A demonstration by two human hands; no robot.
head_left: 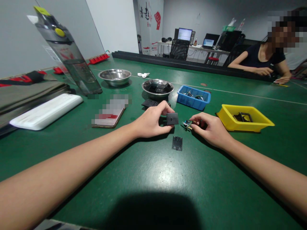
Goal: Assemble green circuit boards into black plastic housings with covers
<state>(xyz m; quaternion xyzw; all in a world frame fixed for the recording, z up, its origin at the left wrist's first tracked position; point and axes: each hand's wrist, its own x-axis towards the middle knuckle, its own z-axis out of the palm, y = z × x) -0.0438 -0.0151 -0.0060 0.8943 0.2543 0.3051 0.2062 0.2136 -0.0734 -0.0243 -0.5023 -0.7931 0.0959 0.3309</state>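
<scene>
My left hand (153, 120) grips a small black plastic case (172, 118) between thumb and fingers, a little above the green table. Just right of it, my right hand (209, 127) pinches a small circuit board (187, 124) with components on it. The case and the board are apart. Below them on the table lies a flat black plastic cover (177, 143). Behind my left hand are more flat black pieces (150, 103), partly hidden by my fingers.
Farther back stand a metal bowl (147, 90) of black pieces, another metal bowl (115, 83), a blue bin (192, 101) with small boards and a yellow bin (242, 127) with black parts. A phone (110, 113), white box (48, 110) and water bottle (79, 70) are left. A person (261, 60) sits across.
</scene>
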